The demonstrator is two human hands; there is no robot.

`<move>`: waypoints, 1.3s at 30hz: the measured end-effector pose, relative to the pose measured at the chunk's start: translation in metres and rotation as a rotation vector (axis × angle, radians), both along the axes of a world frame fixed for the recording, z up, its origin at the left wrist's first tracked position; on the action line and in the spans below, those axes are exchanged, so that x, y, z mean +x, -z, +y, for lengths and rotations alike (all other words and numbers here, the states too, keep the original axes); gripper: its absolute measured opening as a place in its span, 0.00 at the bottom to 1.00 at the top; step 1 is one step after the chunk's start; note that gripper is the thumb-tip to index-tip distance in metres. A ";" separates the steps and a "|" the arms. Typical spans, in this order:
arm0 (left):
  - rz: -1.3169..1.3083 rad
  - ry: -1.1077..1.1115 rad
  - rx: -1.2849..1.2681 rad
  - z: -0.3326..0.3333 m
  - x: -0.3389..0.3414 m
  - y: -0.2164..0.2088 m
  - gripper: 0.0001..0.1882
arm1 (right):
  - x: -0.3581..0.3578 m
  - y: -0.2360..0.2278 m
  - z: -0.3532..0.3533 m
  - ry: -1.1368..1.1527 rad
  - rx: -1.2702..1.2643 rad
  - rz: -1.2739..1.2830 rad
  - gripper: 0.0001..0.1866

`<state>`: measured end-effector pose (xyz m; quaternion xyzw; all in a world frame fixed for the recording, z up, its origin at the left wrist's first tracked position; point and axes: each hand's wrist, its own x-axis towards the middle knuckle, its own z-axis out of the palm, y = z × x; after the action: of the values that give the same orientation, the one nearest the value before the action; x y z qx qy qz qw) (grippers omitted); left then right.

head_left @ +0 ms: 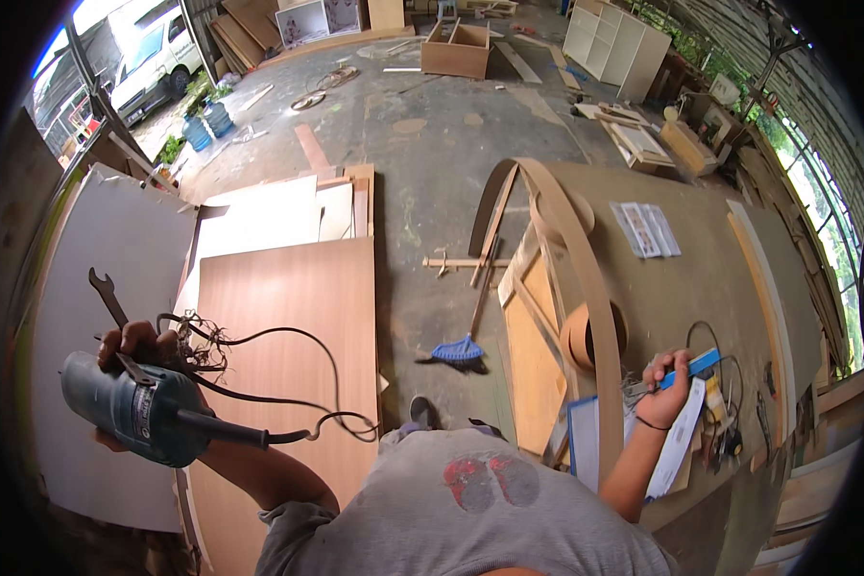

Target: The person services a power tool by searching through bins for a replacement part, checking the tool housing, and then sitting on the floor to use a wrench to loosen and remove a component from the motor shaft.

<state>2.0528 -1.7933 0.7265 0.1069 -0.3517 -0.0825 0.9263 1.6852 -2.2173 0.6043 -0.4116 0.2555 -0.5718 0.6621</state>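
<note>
My left hand (146, 344) is closed around a dark green corded power tool (115, 408), possibly a trim router, held at the left above a white panel. An open-end wrench (108, 293) sticks up from the same hand. A black cord (288, 332) loops from the tool over the wood-grain board, with a wiry tangle (204, 348) beside the fingers. At the right, my right hand (664, 389) is closed on a slim blue object (693, 368) above the workbench; its kind is unclear. A blue-edged clipboard or folder (583, 442) lies by that wrist.
A wood-grain board (288, 317) lies at left, beside a white panel (115, 288). The right bench (682, 288) bears a curved wooden strip (586, 240), a brown roll (578, 338), a plastic-wrapped packet (646, 228) and tools. A blue broom (459, 348) lies on the floor.
</note>
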 end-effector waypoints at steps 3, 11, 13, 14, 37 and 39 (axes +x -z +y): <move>-0.045 0.141 -0.019 -0.046 0.051 -0.018 0.43 | 0.072 -0.013 -0.009 -0.022 0.013 0.066 0.06; -0.082 0.101 -0.098 -0.176 0.208 -0.036 0.42 | 0.194 -0.004 -0.085 0.074 0.053 0.093 0.06; -0.179 0.112 -0.049 -0.220 0.252 -0.039 0.42 | 0.230 0.004 -0.115 0.073 0.011 0.079 0.07; -0.193 0.015 -0.016 -0.234 0.275 -0.038 0.42 | 0.246 0.016 -0.128 0.039 0.051 0.028 0.07; -0.453 0.467 0.085 -0.641 0.859 -0.050 0.47 | 0.770 0.038 -0.461 -0.027 0.253 0.095 0.07; -0.520 0.484 0.164 -0.673 0.914 -0.045 0.50 | 0.823 0.029 -0.490 -0.056 0.210 0.110 0.07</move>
<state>2.9670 -2.4665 0.7718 0.1118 -0.5830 -0.2972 0.7478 2.5086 -2.7068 0.5754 -0.3777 0.3382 -0.4998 0.7023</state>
